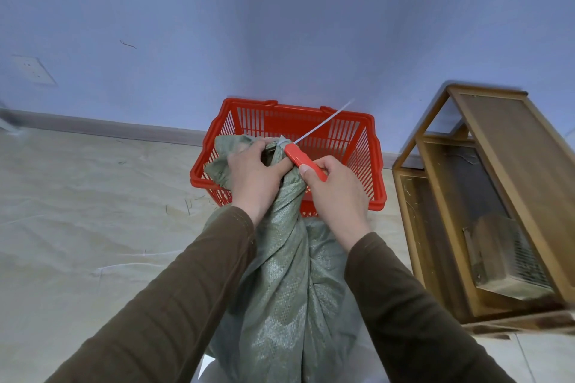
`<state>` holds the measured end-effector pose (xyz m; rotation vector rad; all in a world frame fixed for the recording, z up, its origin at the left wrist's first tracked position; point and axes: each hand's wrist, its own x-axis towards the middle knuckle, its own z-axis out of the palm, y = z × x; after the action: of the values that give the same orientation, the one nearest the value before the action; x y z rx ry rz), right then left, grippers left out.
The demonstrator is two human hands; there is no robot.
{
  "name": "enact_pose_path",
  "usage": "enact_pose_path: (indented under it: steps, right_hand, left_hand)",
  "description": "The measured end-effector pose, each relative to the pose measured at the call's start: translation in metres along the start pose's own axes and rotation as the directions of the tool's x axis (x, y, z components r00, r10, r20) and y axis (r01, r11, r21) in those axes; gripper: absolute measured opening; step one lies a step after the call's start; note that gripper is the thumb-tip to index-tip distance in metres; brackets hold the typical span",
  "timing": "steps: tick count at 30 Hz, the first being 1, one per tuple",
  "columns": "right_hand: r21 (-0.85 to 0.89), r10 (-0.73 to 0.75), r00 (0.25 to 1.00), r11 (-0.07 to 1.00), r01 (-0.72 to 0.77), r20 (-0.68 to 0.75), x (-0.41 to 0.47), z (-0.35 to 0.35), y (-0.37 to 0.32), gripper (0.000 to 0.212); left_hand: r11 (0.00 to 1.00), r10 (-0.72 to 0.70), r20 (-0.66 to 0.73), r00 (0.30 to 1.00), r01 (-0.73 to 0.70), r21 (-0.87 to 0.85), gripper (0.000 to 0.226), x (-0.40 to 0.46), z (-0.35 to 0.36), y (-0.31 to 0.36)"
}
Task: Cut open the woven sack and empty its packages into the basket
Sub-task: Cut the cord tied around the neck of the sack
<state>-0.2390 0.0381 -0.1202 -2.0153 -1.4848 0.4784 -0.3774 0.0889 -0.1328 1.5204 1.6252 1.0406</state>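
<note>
The green woven sack (286, 274) stands on the floor in the middle, and its tied neck sits right in front of the red basket (370, 146) at 12 o'clock. The left hand (255, 171) squeezes the bunched neck in a tight grip. The right hand (336, 193) is wrapped around the red cutter (303, 162), whose tip touches a pale tie (317, 127) that sticks out toward 1 o'clock. To do this step well, I think the left hand should hold the neck firm and keep its fingers away from the blade, and the cutter should slice only the tie, pushing away from the body. The sack looks rough, crinkly and thin, with tiny criss-cross threads. The basket is hard plastic with many slots. A wooden shelf (497, 196) lies tipped at 3 o'clock.
</note>
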Motion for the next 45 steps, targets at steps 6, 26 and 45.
enact_pose_path:
  steps: [6,26,45]
  right_hand:
    - [0.335,-0.053,0.914,0.938,-0.093,0.401,0.006,-0.011,0.000,0.022]
    - [0.135,-0.030,0.981,0.991,0.004,0.191,0.000,0.003,0.001,0.018]
    - [-0.064,0.009,0.989,0.998,0.001,0.149,-0.006,-0.007,0.003,0.016]
  left_hand:
    - [0.990,0.126,-0.001,0.992,-0.125,0.058,0.016,-0.001,-0.003,-0.004]
    - [0.990,0.139,0.105,0.985,-0.141,0.011,0.008,0.005,0.003,-0.010]
    - [0.987,0.098,0.164,0.982,-0.116,0.110,0.006,0.013,0.011,-0.014]
